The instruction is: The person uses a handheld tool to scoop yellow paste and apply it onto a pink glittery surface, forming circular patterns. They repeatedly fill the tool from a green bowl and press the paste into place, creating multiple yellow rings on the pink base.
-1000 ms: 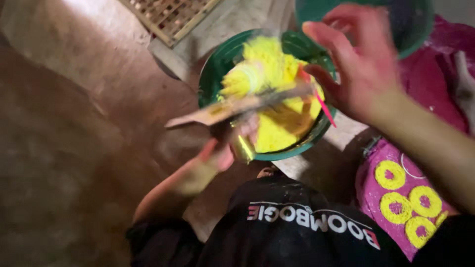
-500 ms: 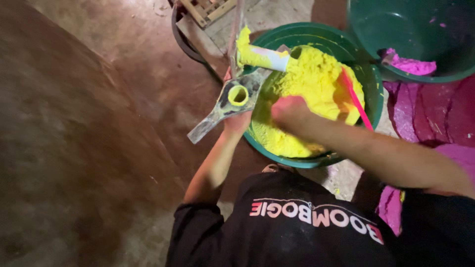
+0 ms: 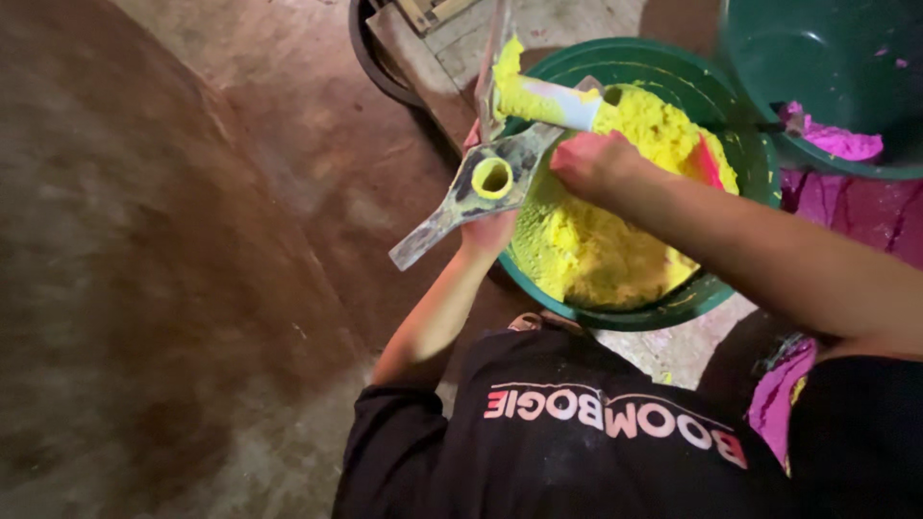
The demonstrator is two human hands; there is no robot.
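Head view, looking down over a black shirt [image 3: 596, 442] with a band of pale and pink lettering across the chest. Left hand [image 3: 488, 226] wrapped around a grey metal tool [image 3: 471, 197] with a flat tapered blade and a round socket packed with yellow, held over the near rim of a green basin [image 3: 731, 288]. Right hand [image 3: 591, 161] closed in a loose fist, pressed into the yellow powder [image 3: 596, 250] heaped inside that basin; what it grips, if anything, hidden. Yellow-smeared pale tube [image 3: 548, 98] lying across the heap just beyond the knuckles. Second green basin [image 3: 817, 58] with pink powder [image 3: 836, 142] at upper right, overlapping the first. Brown bare floor [image 3: 173, 259] to the left.
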